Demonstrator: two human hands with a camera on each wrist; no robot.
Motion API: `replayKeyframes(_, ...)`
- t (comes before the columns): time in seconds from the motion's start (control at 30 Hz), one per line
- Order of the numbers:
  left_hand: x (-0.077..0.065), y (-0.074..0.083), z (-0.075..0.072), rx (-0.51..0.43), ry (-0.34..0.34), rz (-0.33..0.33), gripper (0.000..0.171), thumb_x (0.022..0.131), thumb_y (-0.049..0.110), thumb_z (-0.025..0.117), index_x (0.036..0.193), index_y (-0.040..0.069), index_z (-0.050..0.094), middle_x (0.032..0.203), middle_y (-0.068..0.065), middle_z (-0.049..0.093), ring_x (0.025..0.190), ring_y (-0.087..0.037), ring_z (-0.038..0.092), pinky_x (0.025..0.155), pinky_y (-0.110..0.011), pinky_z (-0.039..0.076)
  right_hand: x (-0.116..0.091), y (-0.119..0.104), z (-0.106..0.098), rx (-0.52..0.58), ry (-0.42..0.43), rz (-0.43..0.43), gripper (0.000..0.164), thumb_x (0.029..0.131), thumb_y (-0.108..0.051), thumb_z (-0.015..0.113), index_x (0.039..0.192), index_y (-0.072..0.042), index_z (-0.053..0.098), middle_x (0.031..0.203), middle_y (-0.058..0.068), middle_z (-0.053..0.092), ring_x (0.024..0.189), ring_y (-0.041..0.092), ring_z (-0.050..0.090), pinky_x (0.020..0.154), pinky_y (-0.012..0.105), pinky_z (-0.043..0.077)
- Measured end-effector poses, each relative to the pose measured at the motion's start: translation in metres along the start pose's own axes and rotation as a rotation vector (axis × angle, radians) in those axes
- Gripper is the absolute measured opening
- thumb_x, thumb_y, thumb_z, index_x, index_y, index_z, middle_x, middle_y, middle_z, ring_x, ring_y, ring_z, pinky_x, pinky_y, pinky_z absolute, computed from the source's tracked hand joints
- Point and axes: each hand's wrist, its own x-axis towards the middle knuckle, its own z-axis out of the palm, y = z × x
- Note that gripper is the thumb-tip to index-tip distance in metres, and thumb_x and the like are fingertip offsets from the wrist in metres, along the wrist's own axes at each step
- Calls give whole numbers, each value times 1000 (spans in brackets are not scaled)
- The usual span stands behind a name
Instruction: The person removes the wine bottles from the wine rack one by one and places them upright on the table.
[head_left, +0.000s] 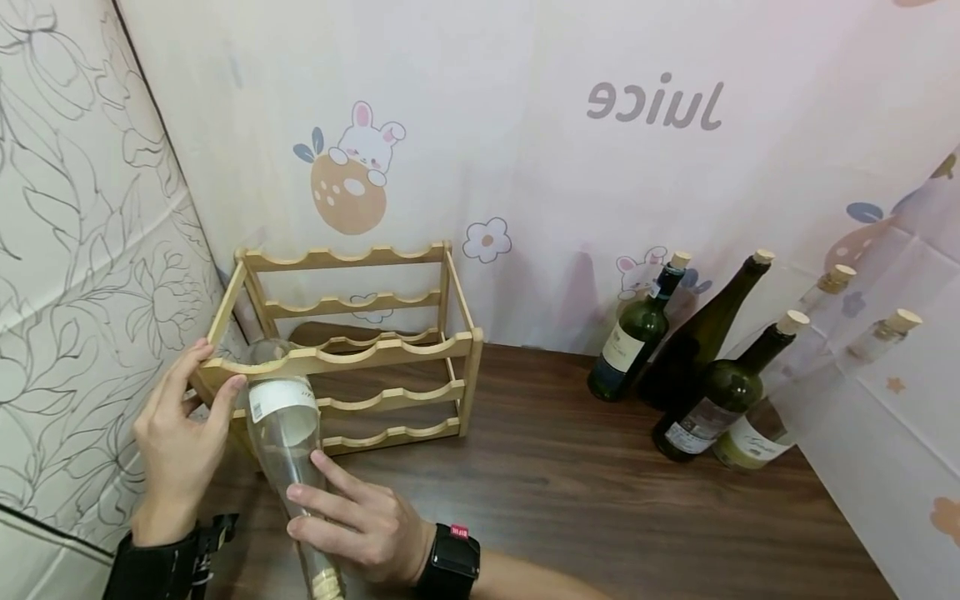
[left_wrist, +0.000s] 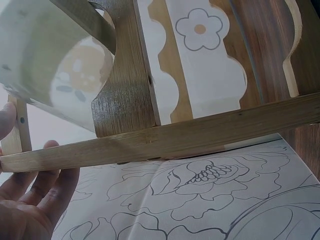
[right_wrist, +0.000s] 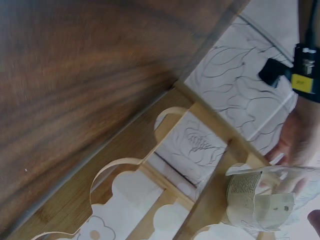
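Observation:
On the left of the head view stands a light wooden wine rack [head_left: 382,354] with scalloped rails. My left hand [head_left: 176,442] grips its front left top corner, thumb in front and fingers along the side bar [left_wrist: 150,144]. A clear, corked glass bottle [head_left: 283,446] with a white label lies tilted, its base in the leftmost top slot and its neck toward me. My right hand [head_left: 363,525] holds this bottle from the right around its narrowing part; the thumb is hidden. In the right wrist view the bottle's labelled base [right_wrist: 245,197] pokes past the rail.
At the right of the wooden table [head_left: 555,467] several corked bottles stand upright: a green one [head_left: 637,333], a tall dark one [head_left: 701,325], a dark labelled one [head_left: 712,408] and clear ones [head_left: 873,342]. A printed backdrop [head_left: 525,167] rises behind the rack, and a floral sheet [head_left: 82,275] stands left.

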Motion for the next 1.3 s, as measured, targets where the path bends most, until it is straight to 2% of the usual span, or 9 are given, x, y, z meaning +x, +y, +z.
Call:
replayKeyframes(0.1, 0, 0, 0, 2, -1, 0, 57, 79, -5, 88, 133, 0, 71, 136, -21, 71, 124, 15, 57, 87, 9, 44, 2, -4, -10, 22, 32, 0, 14, 92, -18, 82, 103, -9, 79, 117, 18, 79, 120, 47, 71, 116, 47, 56)
replayKeyframes(0.27, 0, 0, 0, 2, -5, 3, 57, 79, -7, 88, 133, 0, 70, 137, -21, 71, 124, 16, 57, 87, 9, 43, 7, -7, -29, 62, 99, 6, 28, 81, -24, 94, 97, -6, 79, 109, 19, 81, 113, 44, 75, 109, 47, 60)
replayKeyframes(0.47, -1, -1, 0, 3, 6, 2, 57, 78, -6, 88, 132, 0, 71, 136, -21, 71, 125, 15, 58, 87, 9, 44, 17, -4, -56, 152, 143, 34, 40, 76, -26, 97, 93, 2, 75, 102, 24, 80, 103, 38, 79, 103, 48, 64)
replayKeyframes(0.7, 0, -2, 0, 9, -7, 5, 57, 79, -5, 88, 133, 0, 70, 137, -20, 71, 125, 17, 56, 88, 9, 44, 22, -3, -85, 389, 234, 226, 36, 87, -11, 87, 96, 15, 65, 103, 36, 75, 101, 45, 77, 101, 49, 65)
replayKeyframes(0.83, 0, -1, 0, 9, -10, 11, 57, 80, -5, 88, 133, 0, 70, 137, -20, 71, 124, 18, 56, 88, 9, 44, 23, -1, -101, 513, 266, 323, 32, 92, -6, 81, 97, 20, 63, 110, 37, 74, 110, 44, 75, 102, 49, 64)
replayKeyframes(0.93, 1, -2, 0, 7, -6, 13, 56, 80, -4, 88, 133, -1, 70, 136, -21, 71, 123, 18, 57, 88, 9, 44, 18, -4, -110, 652, 277, 468, 29, 94, -1, 76, 107, 20, 61, 124, 34, 71, 124, 39, 71, 104, 48, 63)
replayKeyframes(1.03, 1, -1, 0, 6, -4, 11, 56, 79, -6, 88, 132, -1, 70, 136, -21, 71, 123, 18, 57, 88, 9, 44, 9, -7, -119, 807, 273, 632, 31, 94, 4, 74, 119, 17, 60, 136, 29, 68, 135, 31, 65, 100, 46, 66)
replayKeyframes(1.13, 1, -1, 0, 5, -6, 7, 56, 79, -7, 88, 132, -2, 70, 135, -22, 71, 123, 18, 57, 88, 9, 44, 1, -3, -131, 883, 210, 774, 34, 93, 8, 73, 125, 11, 60, 137, 26, 68, 137, 26, 63, 101, 43, 65)
replayKeyframes(1.3, 1, 0, 1, -8, -2, 3, 56, 78, -8, 87, 132, -2, 70, 135, -22, 71, 122, 18, 57, 88, 9, 45, -3, 13, -160, 828, 14, 891, 39, 89, 10, 76, 126, 3, 63, 128, 24, 72, 127, 27, 69, 107, 36, 62)
